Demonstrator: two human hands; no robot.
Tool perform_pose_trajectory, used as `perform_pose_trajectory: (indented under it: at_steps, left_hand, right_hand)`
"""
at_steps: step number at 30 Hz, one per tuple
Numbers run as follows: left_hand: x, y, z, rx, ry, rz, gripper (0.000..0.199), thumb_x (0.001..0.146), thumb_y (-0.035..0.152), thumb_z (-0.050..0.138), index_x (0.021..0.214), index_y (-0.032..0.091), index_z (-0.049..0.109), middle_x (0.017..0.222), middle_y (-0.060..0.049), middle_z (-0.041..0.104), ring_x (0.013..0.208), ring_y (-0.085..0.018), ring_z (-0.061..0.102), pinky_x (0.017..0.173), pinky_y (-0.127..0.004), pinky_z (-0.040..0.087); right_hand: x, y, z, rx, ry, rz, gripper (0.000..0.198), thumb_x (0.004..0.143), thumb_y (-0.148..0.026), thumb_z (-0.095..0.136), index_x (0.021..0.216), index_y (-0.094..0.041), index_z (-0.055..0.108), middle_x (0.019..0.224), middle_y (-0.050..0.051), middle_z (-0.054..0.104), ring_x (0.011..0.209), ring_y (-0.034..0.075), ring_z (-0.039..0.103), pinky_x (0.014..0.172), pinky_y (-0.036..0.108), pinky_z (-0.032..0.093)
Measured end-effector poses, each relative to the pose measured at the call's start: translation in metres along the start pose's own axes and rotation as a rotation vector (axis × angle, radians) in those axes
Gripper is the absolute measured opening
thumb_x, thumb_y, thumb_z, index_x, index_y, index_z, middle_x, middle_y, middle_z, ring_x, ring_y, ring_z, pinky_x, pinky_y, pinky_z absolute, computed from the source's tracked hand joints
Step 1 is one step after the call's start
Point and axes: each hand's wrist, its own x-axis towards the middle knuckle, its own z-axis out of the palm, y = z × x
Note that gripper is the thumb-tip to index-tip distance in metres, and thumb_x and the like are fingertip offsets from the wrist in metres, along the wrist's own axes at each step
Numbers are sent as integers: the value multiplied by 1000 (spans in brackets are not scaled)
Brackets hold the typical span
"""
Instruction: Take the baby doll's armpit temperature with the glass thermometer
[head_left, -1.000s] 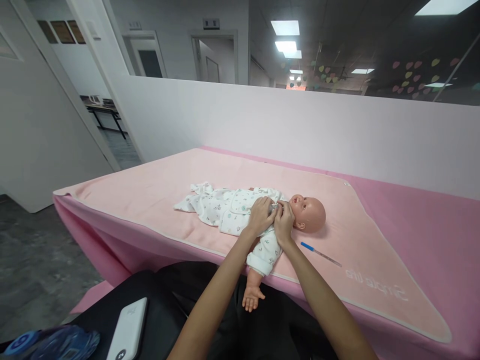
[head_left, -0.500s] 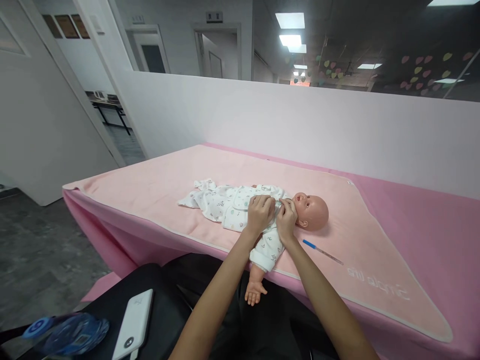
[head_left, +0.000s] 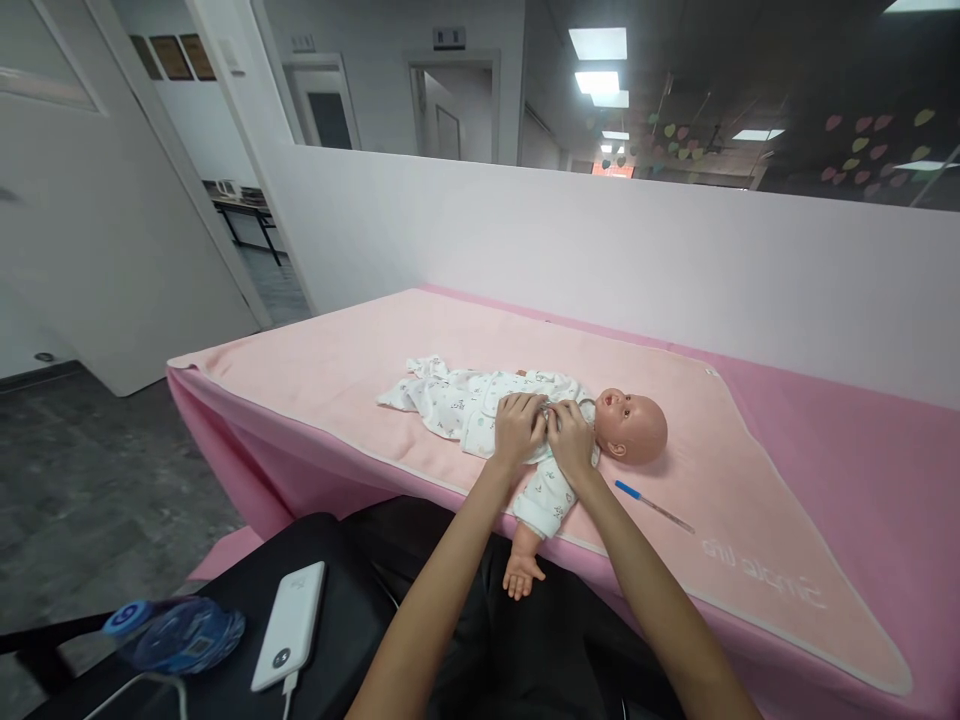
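- In the head view, a doll (head_left: pixel 636 428) lies on its back in the middle of a light pink mat (head_left: pixel 315 350), with its head to the right and its legs to the left.
- It wears a white shirt (head_left: pixel 481 432) with little pictures on it.
- The left hand (head_left: pixel 519 427) is on the doll's chest, its fingers bent and pinching the shirt.
- The right hand (head_left: pixel 571 440) is just beside it, closer to the doll's head, and its bent fingers pinch the shirt too. The very tips are hard to see.
- The doll's near arm (head_left: pixel 527 540) pokes out between the two forearms, past the near edge of the mat.
- A pen (head_left: pixel 654 506) with a blue end lies to the right, near the right forearm.
- At the near left, a bottle (head_left: pixel 180 638) and a white power bank (head_left: pixel 291 625) lie on a black seat (head_left: pixel 349 590).
- A white wall (head_left: pixel 600 260) stands on the far side.
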Motion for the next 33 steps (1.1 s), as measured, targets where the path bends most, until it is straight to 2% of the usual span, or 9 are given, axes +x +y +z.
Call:
perform_pose_trajectory:
  at_steps: [3,6,11,14,17,20,26,33]
  left_hand:
    - [-1,-3,2,-7,14,-32,24,79,14,43,96,21,58,93,-3,63,91,-19,52,85,-34,34]
    - [-1,-7,5,-13,42,-81,26,79,12,41,96,21,59,91,-2,64,89,-18,52,83,-34,35]
    - [-1,-9,6,22,64,-82,28,81,14,40,98,22,60,89,-2,63,87,-18,52,81,-33,36]
    - [-1,-6,4,56,90,-42,28,85,20,39,105,22,58,98,-4,61,92,-18,51,83,-33,36]
    - [0,-2,2,86,81,21,30,86,24,38,111,23,55,110,-5,56,101,-19,49,87,-33,34]
    - [1,0,2,111,42,47,27,86,24,39,107,24,57,113,-4,55,103,-19,48,88,-33,33]
    - [1,1,3,135,22,4,18,85,26,42,92,21,58,108,-5,57,102,-19,48,88,-33,33]
    - [2,1,4,146,6,-80,20,84,26,43,99,22,54,107,-5,57,99,-20,49,85,-35,33]
  right_hand:
    - [8,-6,-3,-116,-85,27,23,85,-25,42,86,-19,64,88,4,57,62,11,50,50,23,28]
    - [12,-9,-3,-169,-113,36,21,82,-26,44,86,-19,64,88,4,54,60,10,48,48,24,25]
    - [5,-4,-1,-99,-51,-33,18,79,-24,46,84,-19,62,88,4,53,63,11,48,50,23,27]
    - [2,-1,1,5,13,-61,20,83,-24,41,85,-18,60,89,4,54,64,11,48,52,22,29]
    - [2,1,5,68,97,-30,21,85,-23,38,83,-17,58,87,4,54,64,11,47,53,22,31]
    - [3,3,9,99,147,11,17,83,-20,41,78,-16,56,84,4,54,65,12,47,56,23,34]
    - [3,5,11,139,162,30,16,82,-19,43,74,-17,56,78,3,56,67,13,49,59,23,36]
    - [3,5,12,130,144,29,18,83,-21,44,77,-18,61,77,2,59,67,13,51,60,23,36]
